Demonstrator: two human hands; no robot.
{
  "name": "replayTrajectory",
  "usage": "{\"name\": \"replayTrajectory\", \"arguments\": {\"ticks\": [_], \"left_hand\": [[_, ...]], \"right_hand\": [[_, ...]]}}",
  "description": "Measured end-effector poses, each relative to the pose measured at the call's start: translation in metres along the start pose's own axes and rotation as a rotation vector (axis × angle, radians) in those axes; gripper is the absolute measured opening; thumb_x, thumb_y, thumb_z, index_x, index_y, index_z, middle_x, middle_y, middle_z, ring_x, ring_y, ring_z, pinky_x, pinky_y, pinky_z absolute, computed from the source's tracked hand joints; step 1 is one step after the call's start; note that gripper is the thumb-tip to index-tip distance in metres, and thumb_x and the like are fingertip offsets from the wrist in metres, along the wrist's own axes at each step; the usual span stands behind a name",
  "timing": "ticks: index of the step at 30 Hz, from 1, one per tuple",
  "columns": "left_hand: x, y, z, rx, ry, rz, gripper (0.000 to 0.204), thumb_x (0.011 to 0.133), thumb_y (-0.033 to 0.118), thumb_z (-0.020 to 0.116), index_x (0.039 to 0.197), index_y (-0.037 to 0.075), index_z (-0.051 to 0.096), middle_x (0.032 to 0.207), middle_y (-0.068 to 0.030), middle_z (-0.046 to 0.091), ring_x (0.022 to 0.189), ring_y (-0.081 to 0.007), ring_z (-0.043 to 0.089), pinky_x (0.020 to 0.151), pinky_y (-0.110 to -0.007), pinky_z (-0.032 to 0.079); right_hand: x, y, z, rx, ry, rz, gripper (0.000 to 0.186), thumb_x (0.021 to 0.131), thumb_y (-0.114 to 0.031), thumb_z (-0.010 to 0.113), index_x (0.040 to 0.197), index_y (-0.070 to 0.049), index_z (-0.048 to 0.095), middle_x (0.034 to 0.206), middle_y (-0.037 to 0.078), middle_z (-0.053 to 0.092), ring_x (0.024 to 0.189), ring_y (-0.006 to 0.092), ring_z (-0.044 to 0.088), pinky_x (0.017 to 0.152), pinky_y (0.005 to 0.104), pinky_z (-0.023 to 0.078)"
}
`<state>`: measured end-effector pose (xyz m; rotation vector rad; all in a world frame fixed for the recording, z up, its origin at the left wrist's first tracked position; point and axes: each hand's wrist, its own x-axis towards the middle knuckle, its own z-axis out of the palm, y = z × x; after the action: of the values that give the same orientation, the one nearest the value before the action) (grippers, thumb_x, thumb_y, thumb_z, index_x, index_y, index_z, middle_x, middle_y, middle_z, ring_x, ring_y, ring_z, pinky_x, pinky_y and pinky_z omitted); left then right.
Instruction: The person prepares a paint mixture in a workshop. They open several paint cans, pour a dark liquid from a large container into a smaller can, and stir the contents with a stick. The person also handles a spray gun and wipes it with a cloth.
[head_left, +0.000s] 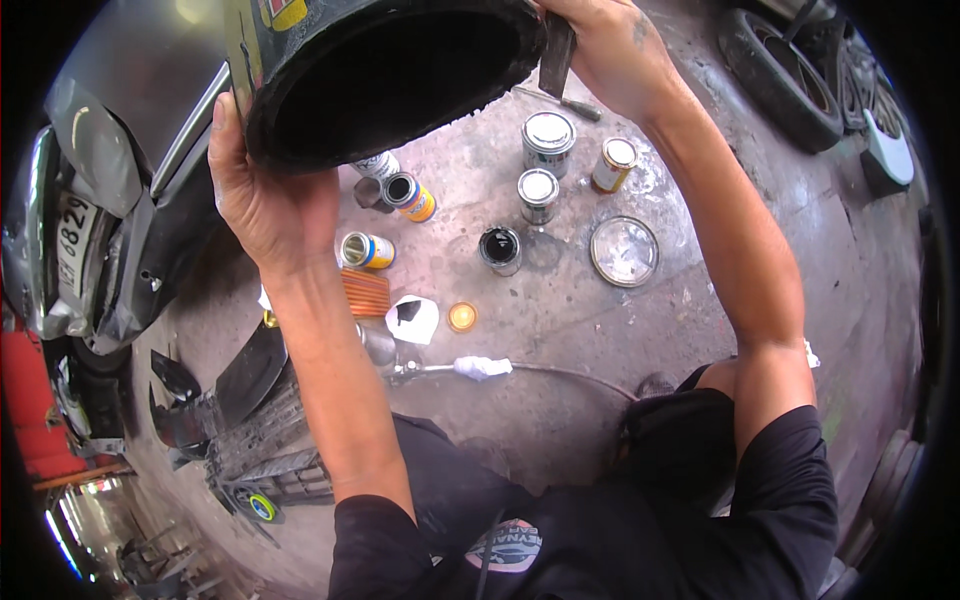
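Note:
A large dark bucket [335,155], its mouth turned toward me and its inside black, is held up at the top of the view. Its rim looks ragged and coated in black. My left hand [270,200] grips the bucket's lower left side, thumb up along its outside. At the bucket's right edge, my right hand [615,55] is closed around a dark flat strip [556,62], which touches the rim. Its fingertips are partly hidden, and I cannot tell the strip's kind. Below, an open can of black paint [500,248] stands on the floor.
Closed cans [549,140], a metal lid [624,250] and open yellow-labelled cans [367,250] sit ahead of me. A spray gun [380,345] lies nearer, joined to a hose [575,372]. A car [95,230] with loose panels is left; a tyre [780,80] lies far right.

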<state>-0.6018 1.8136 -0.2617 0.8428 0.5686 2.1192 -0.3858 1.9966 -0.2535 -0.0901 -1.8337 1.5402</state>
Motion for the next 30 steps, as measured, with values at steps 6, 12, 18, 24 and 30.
{"name": "replayTrajectory", "arguments": {"ticks": [6, 12, 18, 24, 30], "left_hand": [[-0.001, 0.003, -0.002, 0.023, -0.015, 0.010, 0.033, 0.103, 0.031, 0.061, 0.122, 0.005, 0.071, 0.119, -0.0082, 0.075, 0.115, -0.0214, 0.068, 0.108, -0.039, 0.047], [-0.004, 0.000, 0.003, 0.022, -0.032, 0.021, 0.043, 0.101, 0.029, 0.062, 0.135, 0.003, 0.063, 0.124, -0.0101, 0.072, 0.120, -0.0228, 0.066, 0.111, -0.040, 0.045], [-0.004, -0.008, 0.001, 0.050, 0.019, 0.013, 0.048, 0.102, 0.029, 0.062, 0.141, 0.002, 0.059, 0.127, -0.0113, 0.071, 0.122, -0.0236, 0.066, 0.112, -0.041, 0.045], [-0.003, -0.012, 0.003, 0.052, 0.041, 0.016, 0.048, 0.102, 0.028, 0.062, 0.141, 0.001, 0.058, 0.128, -0.0112, 0.070, 0.122, -0.0237, 0.066, 0.112, -0.040, 0.045], [-0.003, -0.015, 0.002, 0.059, -0.033, 0.019, 0.053, 0.101, 0.027, 0.063, 0.146, 0.001, 0.053, 0.130, -0.0118, 0.069, 0.122, -0.0233, 0.065, 0.112, -0.040, 0.046]], "right_hand": [[-0.001, -0.004, 0.005, -0.135, 0.097, 0.010, 0.075, 0.105, -0.056, 0.052, 0.156, -0.002, 0.043, 0.146, 0.020, 0.058, 0.137, 0.0351, 0.052, 0.114, 0.0475, 0.043], [0.001, -0.001, 0.004, -0.090, 0.106, 0.065, 0.071, 0.106, -0.053, 0.053, 0.154, -0.002, 0.047, 0.145, 0.018, 0.059, 0.134, 0.0346, 0.053, 0.111, 0.0461, 0.044], [0.001, 0.012, -0.002, 0.042, 0.086, 0.065, 0.064, 0.107, -0.045, 0.053, 0.152, 0.001, 0.047, 0.144, 0.017, 0.060, 0.131, 0.0307, 0.057, 0.110, 0.0416, 0.045], [-0.001, 0.011, -0.001, 0.000, 0.145, 0.057, 0.065, 0.108, -0.042, 0.054, 0.152, 0.004, 0.045, 0.144, 0.020, 0.059, 0.131, 0.0294, 0.059, 0.109, 0.0394, 0.046], [0.000, 0.012, -0.006, 0.096, 0.119, 0.037, 0.063, 0.108, -0.040, 0.053, 0.152, 0.005, 0.044, 0.148, 0.023, 0.055, 0.132, 0.0312, 0.058, 0.110, 0.0412, 0.047]]}}
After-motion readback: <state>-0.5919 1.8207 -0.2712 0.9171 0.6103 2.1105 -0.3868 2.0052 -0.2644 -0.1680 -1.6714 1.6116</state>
